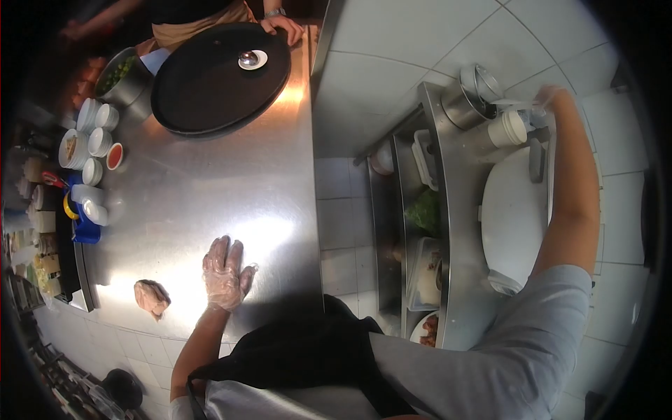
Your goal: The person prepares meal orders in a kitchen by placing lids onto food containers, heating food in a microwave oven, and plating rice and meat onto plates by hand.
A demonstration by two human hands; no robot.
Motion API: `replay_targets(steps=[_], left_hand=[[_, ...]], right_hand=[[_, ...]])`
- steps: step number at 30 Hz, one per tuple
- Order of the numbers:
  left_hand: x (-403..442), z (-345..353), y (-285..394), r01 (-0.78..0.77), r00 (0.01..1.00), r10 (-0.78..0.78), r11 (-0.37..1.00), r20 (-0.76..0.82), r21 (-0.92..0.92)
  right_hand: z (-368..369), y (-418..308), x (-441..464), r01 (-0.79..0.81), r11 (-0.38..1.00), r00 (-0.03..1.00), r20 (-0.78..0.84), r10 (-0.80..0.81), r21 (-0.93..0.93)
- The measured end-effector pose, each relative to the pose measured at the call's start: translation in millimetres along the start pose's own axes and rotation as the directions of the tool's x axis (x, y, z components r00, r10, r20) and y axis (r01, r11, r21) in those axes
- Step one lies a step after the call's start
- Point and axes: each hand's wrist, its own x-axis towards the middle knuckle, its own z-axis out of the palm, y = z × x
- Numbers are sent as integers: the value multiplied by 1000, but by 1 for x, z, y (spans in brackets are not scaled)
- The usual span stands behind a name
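Note:
My left hand [225, 276], in a clear plastic glove, lies flat on the steel table [210, 185] with its fingers stretched out. Left of it, a pale piece of raw meat [151, 298] rests on the same surface, apart from the hand. My right arm reaches across to the far end of the steel shelf unit [458, 182]. There my right hand [554, 96] is closed at a thin whitish strip [516, 103], whose kind I cannot make out. Beside it stand a metal pot [462, 105] and stacked white tubs [507, 129].
A round black tray [210, 91] carries a small white dish [253, 60] with a spoon. Another person's hand [283, 28] is at its edge. White bowls [100, 142], red sauce [115, 156] and a blue container [87, 227] line the left side. A large white lid-like object [514, 199] lies on the shelf.

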Motion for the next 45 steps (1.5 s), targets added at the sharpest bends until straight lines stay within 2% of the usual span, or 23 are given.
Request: replay_targets(steps=[3, 6, 10, 16, 21, 24, 29, 30, 33, 36, 37, 42, 45], left_hand=[[1, 1, 0, -2, 1000, 2, 1000, -8, -13], [1, 0, 0, 4, 1000, -4, 1000, 1, -4], [0, 2, -2, 6, 1000, -6, 1000, 10, 17], [1, -1, 0, -13, 1000, 13, 999, -2, 29], [2, -4, 0, 14, 1000, -14, 1000, 17, 16], [1, -3, 0, 4, 1000, -4, 1000, 4, 1], [1, -2, -2, 4, 1000, -4, 1000, 7, 10], [1, -2, -1, 10, 1000, -11, 1000, 14, 7], [3, -4, -1, 19, 1000, -19, 1000, 9, 4], [2, -4, 0, 13, 1000, -13, 1000, 6, -4], [1, -4, 0, 18, 1000, -18, 1000, 18, 1], [3, -2, 0, 34, 999, -34, 999, 40, 10], [4, -5, 1, 57, 996, -57, 998, 66, 1]], right_hand=[[-20, -21, -45, -10, 997, 995, 95, 2, 82], [-31, -38, -78, -127, 992, 990, 58, 128, -23], [-3, -5, -45, -43, 999, 986, -160, 43, 3], [7, -44, -4, 20, 992, 992, -123, -5, 123], [31, -120, 9, -84, 963, 986, -116, 117, 254], [33, -143, 4, -230, 862, 955, -66, 290, 452], [29, -156, -5, -219, 901, 964, -58, 259, 375], [23, -155, -8, -225, 909, 965, -50, 258, 351], [50, -113, 50, -54, 973, 998, -25, 61, 226], [39, -51, 72, -49, 970, 994, 107, 24, 239], [36, -40, 72, -51, 971, 995, 99, 28, 232], [57, -31, 87, -79, 945, 990, -89, 112, 316], [88, -32, 128, -87, 919, 966, -194, 173, 386]])
